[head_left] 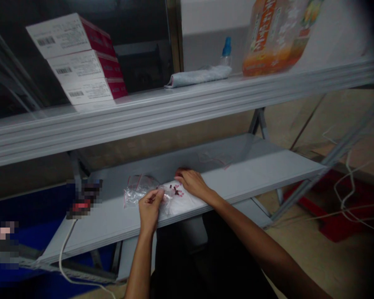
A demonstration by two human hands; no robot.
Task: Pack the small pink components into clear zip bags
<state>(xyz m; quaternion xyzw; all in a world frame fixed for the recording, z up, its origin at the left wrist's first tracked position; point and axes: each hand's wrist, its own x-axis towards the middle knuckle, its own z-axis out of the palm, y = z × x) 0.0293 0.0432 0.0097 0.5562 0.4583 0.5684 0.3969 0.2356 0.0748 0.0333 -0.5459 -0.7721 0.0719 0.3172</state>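
Left hand (148,207) pinched a clear bag (167,200), likely to steady it, beside small dark and pink pieces (176,191) on a white sheet (187,203), probably laid there for visibility. Right hand (191,182) curled near them; couldn't tell its grip.

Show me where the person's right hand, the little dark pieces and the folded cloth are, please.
Right hand (192,182): head view, on the back of the hand.
Dark pieces (176,192): head view, on the middle of their cluster.
Folded cloth (200,77): head view, midway along its length.
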